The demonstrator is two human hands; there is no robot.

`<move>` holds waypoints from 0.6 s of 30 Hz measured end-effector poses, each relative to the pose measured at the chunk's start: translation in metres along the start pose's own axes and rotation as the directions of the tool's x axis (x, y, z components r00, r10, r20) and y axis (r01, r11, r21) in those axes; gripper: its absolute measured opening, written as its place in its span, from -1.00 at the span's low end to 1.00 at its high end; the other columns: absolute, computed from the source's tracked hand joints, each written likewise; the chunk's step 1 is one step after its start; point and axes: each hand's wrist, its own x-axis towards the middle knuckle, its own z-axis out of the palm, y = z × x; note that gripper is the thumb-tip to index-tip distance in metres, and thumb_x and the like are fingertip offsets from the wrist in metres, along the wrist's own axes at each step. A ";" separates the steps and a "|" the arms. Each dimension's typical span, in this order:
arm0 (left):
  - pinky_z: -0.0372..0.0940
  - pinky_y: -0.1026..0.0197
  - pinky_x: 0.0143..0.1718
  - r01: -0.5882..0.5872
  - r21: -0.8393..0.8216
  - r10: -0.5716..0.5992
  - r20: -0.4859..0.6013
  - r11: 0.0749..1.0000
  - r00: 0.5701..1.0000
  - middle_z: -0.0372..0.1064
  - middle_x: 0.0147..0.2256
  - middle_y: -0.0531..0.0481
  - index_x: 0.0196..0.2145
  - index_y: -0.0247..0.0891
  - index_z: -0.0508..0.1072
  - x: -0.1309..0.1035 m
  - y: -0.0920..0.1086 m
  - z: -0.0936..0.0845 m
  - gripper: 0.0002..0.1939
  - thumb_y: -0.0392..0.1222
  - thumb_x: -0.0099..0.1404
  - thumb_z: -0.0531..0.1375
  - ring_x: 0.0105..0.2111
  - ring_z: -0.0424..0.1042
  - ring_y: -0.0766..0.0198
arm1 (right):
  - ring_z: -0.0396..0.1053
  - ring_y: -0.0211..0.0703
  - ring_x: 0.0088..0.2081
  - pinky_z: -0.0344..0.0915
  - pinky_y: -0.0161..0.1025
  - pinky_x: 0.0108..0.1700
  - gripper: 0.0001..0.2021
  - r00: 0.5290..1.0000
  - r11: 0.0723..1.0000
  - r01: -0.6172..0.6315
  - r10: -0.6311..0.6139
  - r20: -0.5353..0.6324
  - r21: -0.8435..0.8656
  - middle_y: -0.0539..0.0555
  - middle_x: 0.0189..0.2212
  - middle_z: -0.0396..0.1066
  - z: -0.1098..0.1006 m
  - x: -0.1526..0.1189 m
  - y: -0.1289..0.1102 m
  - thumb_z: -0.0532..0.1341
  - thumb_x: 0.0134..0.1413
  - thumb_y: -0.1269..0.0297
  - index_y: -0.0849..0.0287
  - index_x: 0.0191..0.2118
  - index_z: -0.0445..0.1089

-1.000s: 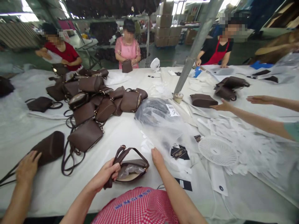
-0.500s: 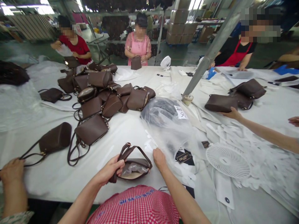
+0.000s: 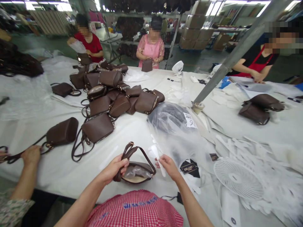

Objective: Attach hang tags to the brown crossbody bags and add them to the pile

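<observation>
Two bare hands of ours reach in from the bottom edge, over a table [image 3: 127, 129] covered in white. At the lower centre of the frame, our left hand [image 3: 121, 167] is closed around the straps [image 3: 127, 153] of an open brown bag [image 3: 139, 164], its mouth facing us with clear plastic inside. Just to its right, the fingers of our right hand [image 3: 168, 165] are pinched together on a slim white strip [image 3: 161, 167].

Right of centre we see a clear plastic sack [image 3: 170, 116] with dark contents and a paper label [image 3: 190, 119]; below it lies a black DELUXITY tag [image 3: 189, 168]. A white fan [image 3: 238, 178] sits at the lower right, beside many pale strips [image 3: 267, 173].

A heap of brown bags [image 3: 111, 78] fills the upper left of centre. At the left, a co-worker's hand [image 3: 32, 156] grips the strap of another brown bag [image 3: 62, 130]. Three people stand across the table from us, along the top.
</observation>
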 end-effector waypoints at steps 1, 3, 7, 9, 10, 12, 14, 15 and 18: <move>0.10 0.37 -0.59 -0.007 -0.013 0.007 -0.018 1.000 1.000 0.10 -0.52 0.19 -0.41 -0.25 0.17 0.002 0.000 0.001 -0.67 0.00 0.17 0.22 -0.64 0.05 0.51 | 0.34 -0.24 -0.50 0.27 -0.28 -0.40 -0.66 1.000 0.987 0.011 -0.012 0.006 0.163 0.03 -0.44 0.41 0.005 -0.010 -0.008 0.13 0.08 -0.06 0.15 -0.42 0.23; 0.09 0.38 -0.60 -0.009 -0.028 0.007 -0.053 1.000 0.999 0.11 -0.52 0.19 -0.41 -0.24 0.16 0.005 0.002 0.004 -0.68 -0.03 0.15 0.23 -0.65 0.05 0.52 | 0.17 -0.34 -0.62 0.14 -0.35 -0.51 -0.64 1.000 0.944 0.013 -0.019 0.017 0.330 -0.06 -0.54 0.33 0.016 -0.026 -0.024 0.20 0.02 -0.08 0.14 -0.42 0.23; 0.10 0.39 -0.61 0.005 -0.063 -0.008 -0.061 0.998 0.998 0.11 -0.53 0.20 -0.40 -0.24 0.15 0.008 0.005 0.015 -0.69 -0.08 0.14 0.25 -0.66 0.04 0.53 | -0.01 -0.38 -0.65 -0.07 -0.38 -0.59 -0.68 0.999 0.951 0.027 -0.036 0.024 0.307 -0.14 -0.63 0.17 0.040 -0.045 -0.050 0.20 0.05 -0.04 0.12 -0.42 0.21; 0.11 0.39 -0.60 -0.007 -0.106 0.002 -0.045 0.994 0.999 0.10 -0.54 0.20 -0.40 -0.24 0.15 0.007 0.005 0.019 -0.67 -0.06 0.13 0.26 -0.66 0.05 0.54 | 0.04 -0.34 -0.60 -0.01 -0.37 -0.55 -0.69 0.996 0.972 0.090 -0.090 -0.010 0.215 -0.13 -0.63 0.14 0.052 -0.049 -0.058 0.18 0.08 -0.02 0.12 -0.43 0.22; 0.12 0.39 -0.60 -0.014 -0.128 0.010 -0.032 0.992 0.999 0.10 -0.54 0.20 -0.41 -0.25 0.16 0.006 0.004 0.021 -0.66 -0.05 0.13 0.26 -0.66 0.05 0.54 | 0.07 -0.32 -0.58 0.02 -0.36 -0.53 -0.70 0.993 0.979 0.121 -0.117 -0.031 0.163 -0.12 -0.63 0.13 0.057 -0.050 -0.060 0.16 0.10 -0.01 0.12 -0.44 0.22; 0.12 0.39 -0.60 -0.017 -0.171 0.018 0.003 0.985 1.000 0.10 -0.54 0.20 -0.42 -0.25 0.17 0.004 0.002 0.023 -0.64 -0.03 0.12 0.28 -0.66 0.04 0.54 | 0.11 -0.28 -0.55 0.06 -0.34 -0.49 -0.71 0.985 0.985 0.161 -0.157 -0.070 0.058 -0.10 -0.62 0.15 0.064 -0.052 -0.064 0.14 0.12 0.01 0.11 -0.45 0.23; 0.11 0.39 -0.60 -0.011 -0.212 0.020 0.041 0.977 0.999 0.08 -0.55 0.21 -0.41 -0.26 0.17 0.001 -0.001 0.024 -0.63 -0.01 0.12 0.28 -0.67 0.02 0.55 | 0.15 -0.25 -0.53 0.09 -0.32 -0.47 -0.72 0.977 0.981 0.188 -0.192 -0.089 -0.050 -0.08 -0.62 0.18 0.069 -0.053 -0.067 0.13 0.13 0.03 0.11 -0.46 0.24; 0.10 0.39 -0.61 -0.011 -0.228 0.023 0.050 0.974 0.998 0.07 -0.55 0.22 -0.40 -0.26 0.18 0.000 -0.002 0.024 -0.63 -0.01 0.12 0.29 -0.67 0.00 0.55 | 0.18 -0.24 -0.52 0.12 -0.31 -0.45 -0.72 0.972 0.973 0.207 -0.217 -0.096 -0.104 -0.06 -0.61 0.21 0.071 -0.054 -0.068 0.13 0.13 0.03 0.11 -0.46 0.26; 0.09 0.39 -0.60 -0.043 -0.246 0.056 0.048 0.968 0.997 0.05 -0.57 0.23 -0.39 -0.26 0.19 -0.003 -0.005 0.022 -0.64 -0.02 0.12 0.29 -0.66 -0.01 0.53 | 0.28 -0.18 -0.45 0.21 -0.26 -0.35 -0.73 0.960 0.956 0.240 -0.260 -0.106 -0.169 0.00 -0.53 0.33 0.076 -0.058 -0.076 0.16 0.10 0.00 0.10 -0.42 0.33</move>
